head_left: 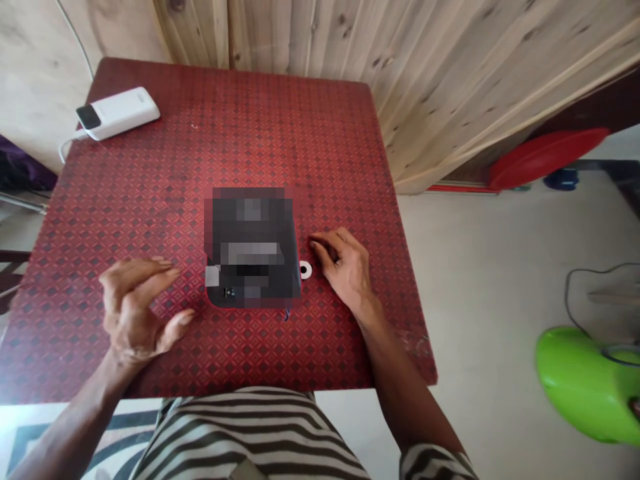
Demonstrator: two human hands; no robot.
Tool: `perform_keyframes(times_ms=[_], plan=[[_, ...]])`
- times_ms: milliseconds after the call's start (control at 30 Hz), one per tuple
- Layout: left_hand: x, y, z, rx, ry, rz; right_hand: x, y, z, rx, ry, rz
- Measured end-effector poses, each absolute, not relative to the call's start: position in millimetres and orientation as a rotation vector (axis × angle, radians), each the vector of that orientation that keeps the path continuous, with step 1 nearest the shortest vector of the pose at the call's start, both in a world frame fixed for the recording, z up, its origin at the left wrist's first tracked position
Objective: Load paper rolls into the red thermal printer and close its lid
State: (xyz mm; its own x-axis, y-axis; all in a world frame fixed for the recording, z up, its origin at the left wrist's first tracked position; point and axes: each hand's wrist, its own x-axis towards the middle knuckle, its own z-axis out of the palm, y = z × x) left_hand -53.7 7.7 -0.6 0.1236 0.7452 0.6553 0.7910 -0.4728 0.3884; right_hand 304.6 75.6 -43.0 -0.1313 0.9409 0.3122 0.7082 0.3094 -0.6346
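Observation:
A dark, roughly square object [260, 283] with a red edge lies on the red patterned table; much of its top is blurred out, so its kind is hidden. At its left side shows a pale grey patch [213, 276]. Against its right edge sits a small white ring [306, 270] with a dark centre. My left hand [143, 303] is held left of the dark object, apart from it, thumb spread from the fingers and nothing in it. Just right of the white ring, my right hand [345, 263] is closed in a pinch; whatever its fingertips hold is too small to make out.
The red table [300, 133] stands against a wooden plank wall [310, 40]. At its far left corner lies a white power bank [125, 113] with a cable. A green plastic object [580, 380] and a red basin-like piece [550, 160] are on the floor to the right.

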Motion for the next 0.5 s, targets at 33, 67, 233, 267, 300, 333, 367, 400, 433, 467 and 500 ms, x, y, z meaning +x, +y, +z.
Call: perform_keyframes(times_ms=[33,67,233,267,300,333,367,400,433,467,500], plan=[[-49.5,6.3,-1.4,-2.322,-1.397,-1.261,304.6,75.7,-42.1,-1.471,-1.902,0.454],[-44.1,5.9,-1.1,-2.324,-1.287,-1.235,304.7,76.0,-41.1,-1.476,-1.9,0.463],[-25.1,10.9,3.2,-2.377,-1.189,-1.178,305.5,77.2,-39.8,-1.465,-1.895,0.458],[-24.9,11.2,2.7,-2.393,-1.217,-1.166,305.4,77.2,-40.1,-1.461,-1.893,0.458],[-25.4,11.0,1.7,-2.406,-1.241,-1.157,305.3,77.2,-40.2,-1.458,-1.89,0.459],[-26.4,10.5,0.4,-2.416,-1.26,-1.152,305.1,77.2,-40.3,-1.457,-1.888,0.461],[-27.6,9.7,-0.9,-2.425,-1.275,-1.152,304.9,77.1,-40.4,-1.459,-1.885,0.463],[-28.6,8.9,-2.0,-2.434,-1.284,-1.155,304.8,77.1,-40.4,-1.464,-1.883,0.465],[-29.3,8.2,-2.7,-2.446,-1.289,-1.156,304.7,77.1,-40.4,-1.472,-1.88,0.469],[-29.7,7.7,-3.2,-2.46,-1.293,-1.156,304.6,77.1,-40.4,-1.482,-1.878,0.474],[-29.7,7.5,-3.3,-2.474,-1.298,-1.159,304.6,77.1,-40.5,-1.49,-1.876,0.479]])
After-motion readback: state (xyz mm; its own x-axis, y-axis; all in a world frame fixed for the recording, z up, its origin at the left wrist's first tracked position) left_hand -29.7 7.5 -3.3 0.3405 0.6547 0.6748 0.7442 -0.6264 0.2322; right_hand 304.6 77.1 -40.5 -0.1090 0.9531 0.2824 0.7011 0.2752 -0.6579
